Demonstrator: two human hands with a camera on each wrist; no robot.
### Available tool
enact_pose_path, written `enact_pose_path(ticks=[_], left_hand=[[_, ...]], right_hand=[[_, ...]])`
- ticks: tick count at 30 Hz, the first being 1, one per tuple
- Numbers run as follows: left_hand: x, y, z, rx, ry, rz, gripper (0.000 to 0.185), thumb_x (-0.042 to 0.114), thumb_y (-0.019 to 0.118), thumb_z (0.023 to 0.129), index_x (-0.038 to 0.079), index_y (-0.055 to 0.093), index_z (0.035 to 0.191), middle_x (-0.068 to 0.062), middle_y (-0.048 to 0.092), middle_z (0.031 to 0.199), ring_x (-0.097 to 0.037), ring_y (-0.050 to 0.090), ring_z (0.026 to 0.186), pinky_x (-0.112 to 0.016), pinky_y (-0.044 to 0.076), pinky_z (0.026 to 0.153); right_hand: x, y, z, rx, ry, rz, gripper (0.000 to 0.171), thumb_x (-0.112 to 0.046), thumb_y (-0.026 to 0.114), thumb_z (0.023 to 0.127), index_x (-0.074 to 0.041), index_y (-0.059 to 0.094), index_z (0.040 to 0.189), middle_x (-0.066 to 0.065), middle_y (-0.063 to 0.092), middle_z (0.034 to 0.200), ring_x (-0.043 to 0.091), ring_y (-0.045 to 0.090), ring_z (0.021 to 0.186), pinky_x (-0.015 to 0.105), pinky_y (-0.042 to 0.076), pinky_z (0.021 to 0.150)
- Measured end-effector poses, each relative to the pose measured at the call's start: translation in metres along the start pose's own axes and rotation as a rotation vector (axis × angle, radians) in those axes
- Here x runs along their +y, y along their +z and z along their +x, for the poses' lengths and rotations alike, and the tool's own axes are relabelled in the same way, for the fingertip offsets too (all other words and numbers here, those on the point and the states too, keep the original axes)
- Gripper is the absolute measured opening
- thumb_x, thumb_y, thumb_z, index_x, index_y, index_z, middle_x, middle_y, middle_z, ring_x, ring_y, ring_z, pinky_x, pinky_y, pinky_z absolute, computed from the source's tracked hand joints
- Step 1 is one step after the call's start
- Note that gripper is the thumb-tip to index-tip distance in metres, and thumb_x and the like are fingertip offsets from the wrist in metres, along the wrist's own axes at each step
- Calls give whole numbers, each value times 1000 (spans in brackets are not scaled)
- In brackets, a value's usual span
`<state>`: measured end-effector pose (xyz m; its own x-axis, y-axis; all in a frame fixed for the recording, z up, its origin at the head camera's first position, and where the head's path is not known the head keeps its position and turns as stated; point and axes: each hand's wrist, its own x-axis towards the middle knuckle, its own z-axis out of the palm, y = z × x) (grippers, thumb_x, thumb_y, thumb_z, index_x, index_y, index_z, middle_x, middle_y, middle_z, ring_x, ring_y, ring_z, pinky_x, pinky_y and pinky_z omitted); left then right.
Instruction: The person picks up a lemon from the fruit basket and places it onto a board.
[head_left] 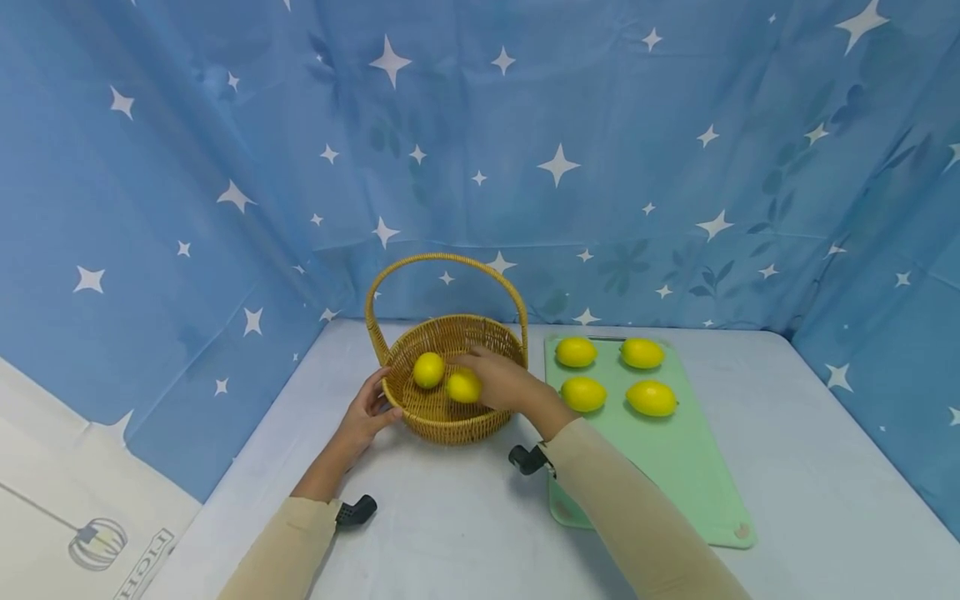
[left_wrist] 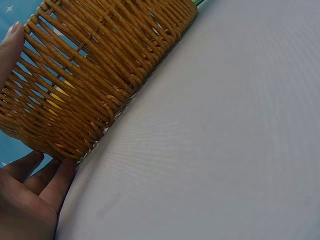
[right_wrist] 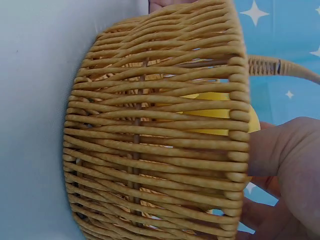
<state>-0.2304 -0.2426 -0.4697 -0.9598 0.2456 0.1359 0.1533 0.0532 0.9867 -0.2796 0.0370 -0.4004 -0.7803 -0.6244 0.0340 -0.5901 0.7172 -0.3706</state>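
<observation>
Now my right hand (head_left: 504, 379) grips a lemon (head_left: 464, 387) inside the basket (head_left: 450, 425), left hand (head_left: 369, 410) steadying its rim; next, I'd release.

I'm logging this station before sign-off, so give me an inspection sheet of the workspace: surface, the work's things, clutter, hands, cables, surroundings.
Surface: pale grey table, with a green cutting board lying flat on it.
Work's things: wicker basket with a hoop handle; one lemon in basket; a second, held lemon; four lemons on board in two rows.
Clutter: nothing seen.
Hands: left hand touches the basket's outer wall; right hand holds the second lemon over the basket's inside.
Cables: nothing seen; black wrist mounts only.
Surroundings: blue starred cloth behind and at both sides.
</observation>
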Motion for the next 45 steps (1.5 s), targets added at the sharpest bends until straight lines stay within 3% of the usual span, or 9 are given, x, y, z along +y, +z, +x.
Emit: enact_pose_path(ticks=[6,14,23,34,45], left_hand=[[4,1,0,1,2,6,81,6,68,92,11,18,156,-26,17,156,-43,23,141,-33,35,106],[3,1,0,-3,2,-16,80,3,66,93,9,17,156,-27,15,156,-44,21,141,-21,40,97],[1,1,2,22,-28,29,79,0,63,93,12,18,156,-25,19,156,-41,24,141,-51,28,110],[4,1,1,20,-27,35,80,4,65,93,11,17,156,-26,17,156,-43,23,141,-52,26,110],[1,-1,2,9,-16,42,82,9,68,93,10,16,156,-27,17,156,-45,22,140,-52,27,110]], right_hand=[[-2,-6,-10,45,-36,30,73,21,55,78,-18,55,139,3,48,120,18,51,91,30,48,79],[-7,-12,-25,99,-46,99,72,19,63,73,-16,59,136,3,49,122,20,52,102,34,49,85],[-7,-17,-39,138,-40,102,73,15,69,71,-18,59,135,2,48,125,21,53,103,34,49,86],[-7,-25,-58,159,-55,113,74,15,71,73,-19,57,138,4,47,131,23,53,111,33,52,82],[-1,-28,-76,196,-80,107,73,17,70,72,-17,59,136,4,49,126,24,52,112,36,51,86]])
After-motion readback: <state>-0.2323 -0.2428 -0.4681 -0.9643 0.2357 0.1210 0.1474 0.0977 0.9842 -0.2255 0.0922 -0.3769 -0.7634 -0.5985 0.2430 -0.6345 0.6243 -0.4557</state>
